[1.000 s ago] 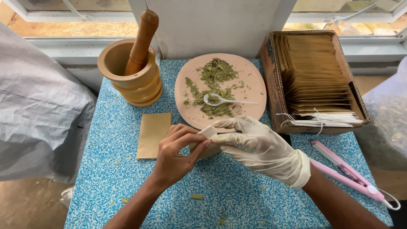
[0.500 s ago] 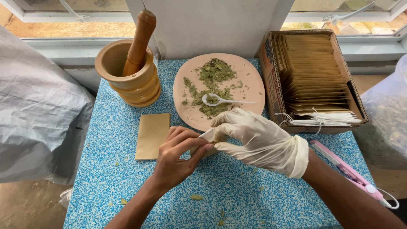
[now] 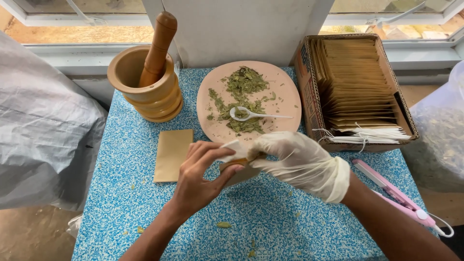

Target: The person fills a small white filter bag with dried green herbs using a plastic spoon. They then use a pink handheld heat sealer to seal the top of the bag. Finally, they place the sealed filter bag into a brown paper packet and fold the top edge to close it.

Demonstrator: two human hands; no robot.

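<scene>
White filter bag (image 3: 235, 151) is now lifting slightly above the table's (image 3: 290, 217) middle, near the plate (image 3: 285, 92). Bare left hand (image 3: 200, 176) and gloved right hand (image 3: 295, 159) are both pinching it, fingers closing around its mouth, working it open.

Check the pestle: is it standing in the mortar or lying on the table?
Standing in it. The pestle leans tilted against the rim of the wooden mortar, its rounded end up, nothing holding it.

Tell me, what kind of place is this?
Probably a small home workstation for packing herbal tea by hand: a pink plate of dried green leaves, a wooden mortar and pestle, and a cardboard box of brown paper sachets by a window.
</scene>
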